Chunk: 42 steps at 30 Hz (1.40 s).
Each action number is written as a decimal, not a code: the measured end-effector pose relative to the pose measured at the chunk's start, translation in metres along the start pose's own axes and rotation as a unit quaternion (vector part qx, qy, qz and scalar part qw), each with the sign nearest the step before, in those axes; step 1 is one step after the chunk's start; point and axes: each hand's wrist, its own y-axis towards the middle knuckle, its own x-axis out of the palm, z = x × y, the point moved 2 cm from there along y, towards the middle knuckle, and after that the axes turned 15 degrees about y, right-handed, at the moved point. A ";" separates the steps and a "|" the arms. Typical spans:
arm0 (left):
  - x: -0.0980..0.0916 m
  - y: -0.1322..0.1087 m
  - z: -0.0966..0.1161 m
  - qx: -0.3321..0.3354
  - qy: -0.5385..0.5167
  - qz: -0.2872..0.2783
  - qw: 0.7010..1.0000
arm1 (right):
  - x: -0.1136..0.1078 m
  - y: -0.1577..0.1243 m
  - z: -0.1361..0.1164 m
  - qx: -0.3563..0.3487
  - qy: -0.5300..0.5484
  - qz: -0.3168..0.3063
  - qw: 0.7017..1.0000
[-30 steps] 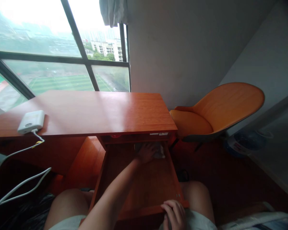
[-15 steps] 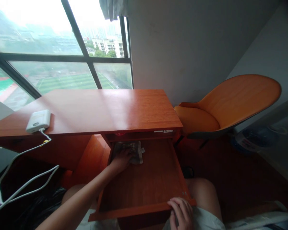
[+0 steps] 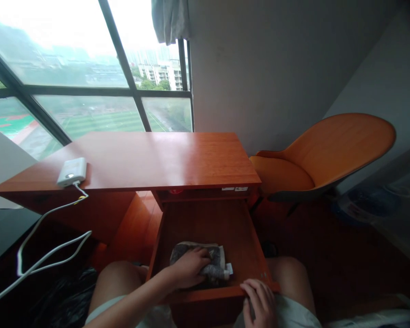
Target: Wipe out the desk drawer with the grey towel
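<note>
A pulled-out wooden drawer (image 3: 232,237) stands over my lap. Inside it, near the front, lies a dark patterned cloth (image 3: 218,257) with light edging and a small white tag. My left hand (image 3: 193,265) is pressed on the cloth, fingers bent over it; the fingertips partly sink into its folds. At the drawer's front right corner, my right hand (image 3: 258,298) has its fingers hooked over the top of the front panel (image 3: 205,296). Its thumb sits lower, on the near side.
Above the drawer is the reddish wooden desk (image 3: 164,159), with a white device (image 3: 72,171) and its white cable (image 3: 43,218) hanging off the edge. An orange chair (image 3: 331,155) stands at the right. A black plastic bag (image 3: 68,291) lies at lower left.
My left hand has come from the drawer's back left towards its front, bringing the cloth with it. My right hand stays on the front panel. The view has shifted slightly.
</note>
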 end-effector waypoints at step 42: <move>-0.022 0.008 -0.023 -0.149 -0.402 -0.179 0.885 | -0.002 0.007 -0.001 -0.063 -0.090 -0.006 0.994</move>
